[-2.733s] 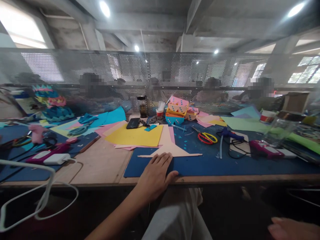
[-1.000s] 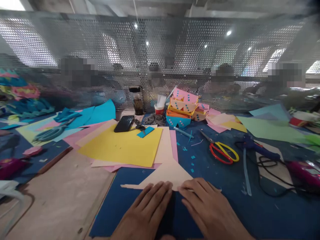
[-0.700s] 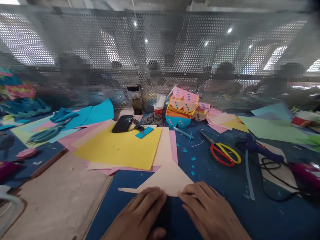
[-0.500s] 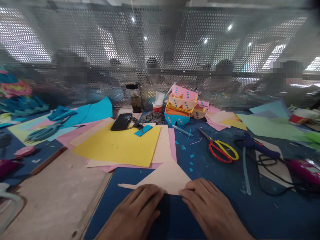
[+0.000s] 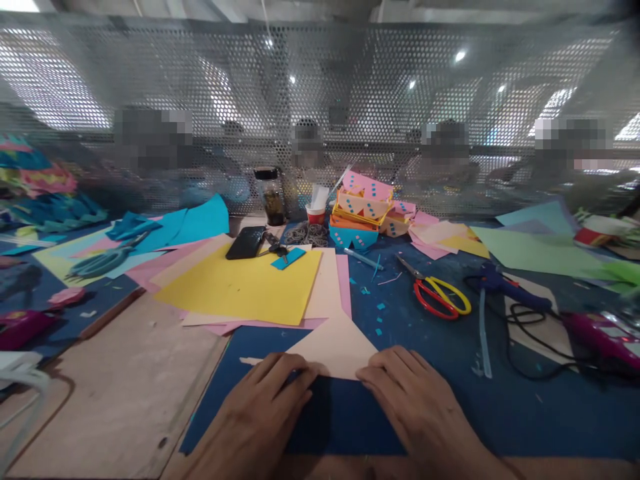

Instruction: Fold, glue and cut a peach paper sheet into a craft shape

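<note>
A peach paper triangle (image 5: 336,348) lies on the blue mat (image 5: 450,373) at the near edge of the table. My left hand (image 5: 260,412) rests flat on its lower left edge, fingers stretched along the fold. My right hand (image 5: 415,403) lies flat at the lower right corner, fingers spread and pointing left. Neither hand grips anything. Just beyond the triangle lies a yellow sheet (image 5: 243,287) on top of pink and peach sheets.
Red and yellow scissors (image 5: 437,295), a blue glue gun (image 5: 505,285) with black cord, a black phone (image 5: 245,242), a dark jar (image 5: 273,195) and stacked folded paper pieces (image 5: 363,213) sit further back. A perforated metal screen (image 5: 320,100) closes off the far side, with people behind it.
The view dropped from the room to the table. My right hand came up onto the paper beside the left, and both now slide slightly outward along the triangle's near edge.
</note>
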Action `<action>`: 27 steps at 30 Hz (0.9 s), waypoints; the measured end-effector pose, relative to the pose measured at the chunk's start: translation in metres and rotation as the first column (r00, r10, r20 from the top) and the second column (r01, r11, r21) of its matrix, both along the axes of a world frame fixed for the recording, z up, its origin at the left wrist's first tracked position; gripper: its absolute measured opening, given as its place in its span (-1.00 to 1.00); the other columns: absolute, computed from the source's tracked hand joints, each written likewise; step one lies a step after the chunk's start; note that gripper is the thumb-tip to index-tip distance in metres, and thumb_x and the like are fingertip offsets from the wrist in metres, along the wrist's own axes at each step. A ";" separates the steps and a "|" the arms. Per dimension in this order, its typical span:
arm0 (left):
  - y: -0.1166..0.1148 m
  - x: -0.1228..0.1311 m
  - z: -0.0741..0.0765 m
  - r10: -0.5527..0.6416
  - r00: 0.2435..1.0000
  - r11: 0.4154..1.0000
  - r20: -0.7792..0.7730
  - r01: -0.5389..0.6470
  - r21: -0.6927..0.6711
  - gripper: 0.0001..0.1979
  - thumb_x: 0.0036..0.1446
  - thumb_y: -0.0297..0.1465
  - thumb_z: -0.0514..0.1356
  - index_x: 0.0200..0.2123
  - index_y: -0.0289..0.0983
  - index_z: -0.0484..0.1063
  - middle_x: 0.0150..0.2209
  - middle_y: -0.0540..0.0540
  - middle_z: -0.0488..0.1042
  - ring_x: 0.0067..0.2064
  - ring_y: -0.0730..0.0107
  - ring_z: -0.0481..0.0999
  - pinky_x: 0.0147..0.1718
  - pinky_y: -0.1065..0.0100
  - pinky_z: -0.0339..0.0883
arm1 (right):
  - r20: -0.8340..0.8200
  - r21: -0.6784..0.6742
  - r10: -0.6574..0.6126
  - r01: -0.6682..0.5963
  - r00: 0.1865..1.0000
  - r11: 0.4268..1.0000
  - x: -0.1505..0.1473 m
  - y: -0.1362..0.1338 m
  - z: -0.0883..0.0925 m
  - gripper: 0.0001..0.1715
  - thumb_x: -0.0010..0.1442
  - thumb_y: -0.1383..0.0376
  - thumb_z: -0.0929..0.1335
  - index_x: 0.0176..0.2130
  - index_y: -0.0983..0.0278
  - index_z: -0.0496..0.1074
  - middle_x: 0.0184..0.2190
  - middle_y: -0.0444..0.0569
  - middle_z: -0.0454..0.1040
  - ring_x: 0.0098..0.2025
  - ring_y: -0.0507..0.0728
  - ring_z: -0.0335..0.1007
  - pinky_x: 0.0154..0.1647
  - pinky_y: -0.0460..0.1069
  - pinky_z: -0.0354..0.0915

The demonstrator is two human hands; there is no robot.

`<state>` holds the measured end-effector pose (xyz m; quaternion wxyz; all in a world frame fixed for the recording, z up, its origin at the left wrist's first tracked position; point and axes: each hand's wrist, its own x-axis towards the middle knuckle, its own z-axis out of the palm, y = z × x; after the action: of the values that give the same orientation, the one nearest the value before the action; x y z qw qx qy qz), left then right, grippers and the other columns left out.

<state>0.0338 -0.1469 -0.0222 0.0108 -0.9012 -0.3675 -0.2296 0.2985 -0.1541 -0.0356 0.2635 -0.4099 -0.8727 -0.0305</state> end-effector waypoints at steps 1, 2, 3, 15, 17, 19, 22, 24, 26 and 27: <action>0.001 0.000 0.002 -0.003 1.000 1.000 0.012 0.003 0.026 -0.68 0.40 -0.51 -0.06 0.06 -0.21 0.40 -0.11 -0.10 0.50 -0.14 0.32 0.50 -0.17 0.30 0.50 | -0.002 0.006 0.009 -0.009 1.000 1.000 0.000 0.000 0.000 -0.74 0.36 0.44 0.20 -0.10 0.25 0.43 -0.24 -0.04 0.43 -0.23 0.17 0.26 -0.21 0.06 0.14; 0.003 0.000 0.004 -0.009 1.000 0.999 0.024 0.008 0.045 -0.68 0.40 -0.52 -0.07 0.04 -0.22 0.41 -0.14 -0.10 0.50 -0.16 0.32 0.50 -0.21 0.31 0.49 | -0.002 0.008 0.017 -0.016 1.000 1.000 0.001 0.000 0.000 -0.76 0.35 0.43 0.22 -0.10 0.25 0.43 -0.24 -0.04 0.43 -0.23 0.17 0.26 -0.21 0.05 0.14; 0.004 -0.001 0.006 -0.012 0.999 0.998 0.038 0.010 0.054 -0.69 0.40 -0.52 -0.07 0.01 -0.23 0.42 -0.15 -0.11 0.50 -0.18 0.33 0.49 -0.23 0.33 0.48 | 0.000 0.008 0.021 -0.021 1.000 1.000 0.001 0.000 0.000 -0.77 0.34 0.43 0.23 -0.09 0.25 0.43 -0.23 -0.03 0.43 -0.22 0.17 0.26 -0.21 0.06 0.14; 0.026 -0.006 -0.007 -0.022 0.996 0.996 -0.088 0.030 0.080 -0.82 0.39 -0.46 0.04 -0.19 -0.24 0.44 -0.27 -0.08 0.47 -0.26 0.26 0.42 -0.31 0.27 0.39 | -0.011 0.020 0.003 -0.003 1.000 1.000 0.000 0.001 0.000 -0.72 0.40 0.43 0.17 -0.12 0.25 0.42 -0.25 -0.03 0.43 -0.23 0.16 0.28 -0.21 0.05 0.15; 0.027 -0.004 -0.007 -0.016 0.993 0.991 -0.115 0.031 0.127 -0.82 0.39 -0.45 0.04 -0.20 -0.25 0.44 -0.29 -0.08 0.46 -0.27 0.25 0.42 -0.30 0.26 0.37 | -0.010 0.036 0.005 -0.005 1.000 0.999 0.000 0.001 0.002 -0.71 0.42 0.42 0.15 -0.12 0.25 0.42 -0.26 -0.03 0.43 -0.24 0.16 0.28 -0.23 0.05 0.13; 0.027 -0.001 -0.006 -0.009 0.991 0.986 -0.130 0.031 0.164 -0.81 0.39 -0.46 0.03 -0.22 -0.26 0.43 -0.31 -0.07 0.45 -0.27 0.25 0.42 -0.30 0.26 0.36 | -0.020 0.049 -0.009 0.010 1.000 0.999 -0.002 0.001 0.004 -0.72 0.43 0.41 0.15 -0.14 0.25 0.41 -0.27 -0.05 0.43 -0.25 0.15 0.28 -0.23 0.04 0.12; 0.025 0.002 -0.005 0.017 0.989 0.981 -0.145 0.011 0.194 -0.79 0.37 -0.49 0.02 -0.30 -0.27 0.41 -0.35 -0.06 0.44 -0.30 0.26 0.42 -0.34 0.28 0.32 | -0.008 0.067 -0.045 0.045 0.999 0.997 -0.007 0.002 0.008 -0.82 0.43 0.35 0.21 -0.14 0.24 0.40 -0.27 -0.08 0.43 -0.25 0.15 0.28 -0.22 0.05 0.09; 0.025 0.003 -0.004 0.033 0.991 0.976 -0.128 -0.004 0.218 -0.78 0.35 -0.51 0.03 -0.34 -0.26 0.39 -0.38 -0.06 0.42 -0.32 0.27 0.42 -0.37 0.29 0.29 | 0.035 0.097 -0.058 0.054 0.998 0.994 -0.011 0.002 0.009 -0.87 0.41 0.33 0.25 -0.13 0.23 0.40 -0.26 -0.08 0.43 -0.24 0.16 0.28 -0.22 0.06 0.07; 0.025 0.004 -0.004 0.043 0.994 0.971 -0.097 -0.019 0.237 -0.79 0.32 -0.54 0.05 -0.36 -0.26 0.38 -0.39 -0.05 0.41 -0.32 0.27 0.42 -0.37 0.29 0.27 | 0.088 0.124 -0.070 0.059 0.994 0.990 -0.014 0.003 0.009 -0.89 0.39 0.36 0.27 -0.15 0.24 0.40 -0.27 -0.07 0.42 -0.25 0.16 0.27 -0.24 0.07 0.05; 0.025 0.004 -0.004 0.046 0.996 0.970 -0.081 -0.025 0.241 -0.80 0.31 -0.55 0.06 -0.37 -0.26 0.38 -0.40 -0.05 0.41 -0.32 0.28 0.42 -0.36 0.29 0.27 | 0.109 0.132 -0.076 0.062 0.991 0.989 -0.015 0.003 0.008 -0.88 0.38 0.39 0.27 -0.18 0.24 0.40 -0.28 -0.07 0.41 -0.26 0.16 0.26 -0.25 0.07 0.04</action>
<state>0.0381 -0.1222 -0.0260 0.1393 -0.8956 -0.3523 -0.2331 0.2832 -0.1509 -0.0275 0.2378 -0.4196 -0.8679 -0.1190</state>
